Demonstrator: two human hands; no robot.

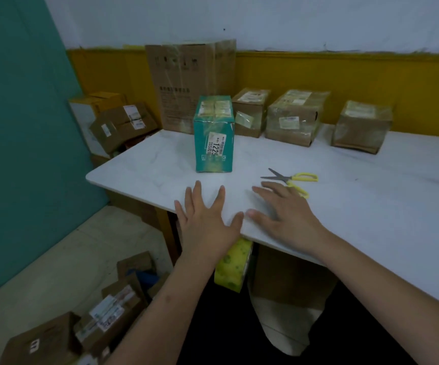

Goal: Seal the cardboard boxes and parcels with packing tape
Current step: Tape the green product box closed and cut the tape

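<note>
Dim, flat, bluish indoor light; soft shadows under the counter (371,206). Slight overall blur, wide-angle bending toward the edges; box labels perhaps unreadable.

The box (214,138) is teal with a white label printed in black digits. The table (345,206) is white, faintly grey-veined. The scissors (292,179) have yellow handles and grey blades. Brown cardboard boxes (292,119) line a mustard-yellow wall band (371,83).
</note>
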